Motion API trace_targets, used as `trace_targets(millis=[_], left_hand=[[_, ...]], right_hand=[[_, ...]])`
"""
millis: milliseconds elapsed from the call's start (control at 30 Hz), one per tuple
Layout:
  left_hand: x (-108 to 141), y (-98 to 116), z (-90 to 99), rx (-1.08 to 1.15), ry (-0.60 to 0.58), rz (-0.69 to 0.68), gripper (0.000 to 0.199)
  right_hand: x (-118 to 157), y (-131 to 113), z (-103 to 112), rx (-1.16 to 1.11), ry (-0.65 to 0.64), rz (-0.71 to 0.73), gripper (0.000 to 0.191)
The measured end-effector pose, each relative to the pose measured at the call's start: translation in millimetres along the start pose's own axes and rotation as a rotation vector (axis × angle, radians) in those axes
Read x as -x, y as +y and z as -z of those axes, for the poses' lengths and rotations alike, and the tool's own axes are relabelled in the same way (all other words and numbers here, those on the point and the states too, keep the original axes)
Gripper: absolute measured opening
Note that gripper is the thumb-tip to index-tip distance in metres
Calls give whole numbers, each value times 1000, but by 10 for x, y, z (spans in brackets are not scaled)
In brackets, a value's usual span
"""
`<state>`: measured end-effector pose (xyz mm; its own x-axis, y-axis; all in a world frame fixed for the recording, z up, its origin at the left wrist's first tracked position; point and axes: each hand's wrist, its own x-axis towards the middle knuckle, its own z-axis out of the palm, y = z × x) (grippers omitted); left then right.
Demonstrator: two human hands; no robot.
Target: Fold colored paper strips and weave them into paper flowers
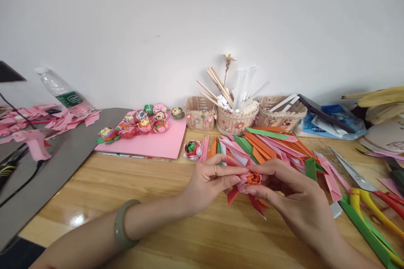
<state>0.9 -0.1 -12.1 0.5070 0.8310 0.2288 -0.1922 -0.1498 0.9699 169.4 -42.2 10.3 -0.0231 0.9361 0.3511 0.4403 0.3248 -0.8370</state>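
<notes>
Between my two hands is a small paper flower (253, 178) with an orange centre and pink outer petals; red strips stick out below it. My left hand (206, 180) pinches its left side between thumb and fingers. On the other side, my right hand (295, 195) grips the flower with thumb and forefinger. Just behind lies a heap of folded paper strips (261, 149) in pink, orange, green and white. A finished-looking paper flower (192, 150) with a green centre rests left of the heap.
Several paper flowers sit on a pink sheet (158, 147). Three wooden-stick baskets (238, 122) stand by the wall. At right lie scissors (356, 174) and yellow-handled scissors (368, 206). A pink glue gun (33, 143) and a plastic bottle (59, 88) are on the left.
</notes>
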Motion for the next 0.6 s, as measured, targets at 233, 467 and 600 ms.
trace_targets(millis=[233, 467, 600], left_hand=[[-1, -12, -42, -14, 126, -20, 24], [18, -11, -48, -42, 113, -59, 31], [-21, 21, -15, 116, 221, 81, 58]], right_hand=[[21, 41, 2, 47, -3, 141, 24], [88, 50, -9, 305, 47, 381, 26], [102, 36, 5, 406, 74, 472, 28]])
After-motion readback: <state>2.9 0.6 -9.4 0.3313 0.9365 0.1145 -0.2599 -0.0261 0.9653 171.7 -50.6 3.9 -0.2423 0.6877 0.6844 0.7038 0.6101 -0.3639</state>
